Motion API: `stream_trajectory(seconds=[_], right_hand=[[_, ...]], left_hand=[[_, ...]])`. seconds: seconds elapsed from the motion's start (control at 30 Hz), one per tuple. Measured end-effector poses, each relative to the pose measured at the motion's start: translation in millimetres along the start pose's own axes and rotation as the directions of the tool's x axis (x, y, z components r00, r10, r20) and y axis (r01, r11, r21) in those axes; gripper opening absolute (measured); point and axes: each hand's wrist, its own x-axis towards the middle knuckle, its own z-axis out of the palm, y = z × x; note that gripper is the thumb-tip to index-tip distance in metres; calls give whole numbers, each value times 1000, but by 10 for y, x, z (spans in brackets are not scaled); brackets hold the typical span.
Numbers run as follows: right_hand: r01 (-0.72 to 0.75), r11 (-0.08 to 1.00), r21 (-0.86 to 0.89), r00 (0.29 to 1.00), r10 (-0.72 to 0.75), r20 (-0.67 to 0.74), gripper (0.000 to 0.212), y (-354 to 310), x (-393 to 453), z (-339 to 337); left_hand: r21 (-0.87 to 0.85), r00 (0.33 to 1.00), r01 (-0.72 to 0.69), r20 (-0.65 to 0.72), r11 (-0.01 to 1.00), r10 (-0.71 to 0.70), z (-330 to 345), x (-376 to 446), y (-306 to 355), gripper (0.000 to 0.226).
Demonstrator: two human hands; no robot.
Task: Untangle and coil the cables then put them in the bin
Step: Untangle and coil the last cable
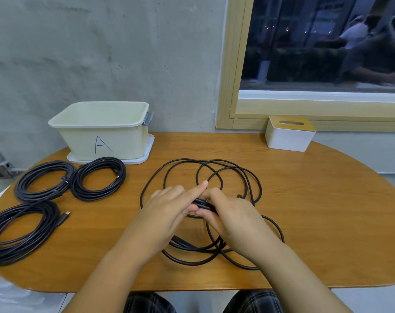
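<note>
I see my left hand (169, 207) and right hand (231, 214) both in a closed grip on a bunch of the loose black cable (217, 171) mid-surface (316, 199), three coiled cables (97, 178) lying left beside the cream bin (101, 132) marked A.

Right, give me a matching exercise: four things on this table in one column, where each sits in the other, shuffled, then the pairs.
Things:
1. bin
2. tissue box
3. loose cable
4. three coiled cables

Places:
a. under both hands, mid-table
b. far right, below the window
c. left side of the table, in front of the bin
d. far left, on a white tray, marked A

Pairs: 1-d, 2-b, 3-a, 4-c
</note>
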Motion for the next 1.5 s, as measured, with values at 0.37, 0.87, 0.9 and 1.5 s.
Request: stream_trajectory(seconds=[0.37, 0.87, 0.9, 1.5], right_hand=[[-161, 955, 248, 979, 122, 166, 14, 103, -28, -131], [-137, 943, 303, 989, 111, 100, 39, 15, -37, -103], [-136, 958, 253, 987, 108, 119, 36, 27, -27, -112], [-77, 992, 101, 986, 61, 154, 31, -58, -18, -112]], left_hand=[[-233, 904, 110, -381, 966, -195, -193, -33, 25, 33], [-383, 907, 283, -190, 879, -375, -191, -106, -67, 27], [-357, 921, 277, -165, 892, -352, -194, -110, -74, 28], [-145, 993, 117, 20, 982, -115, -98, -20, 112, 46]])
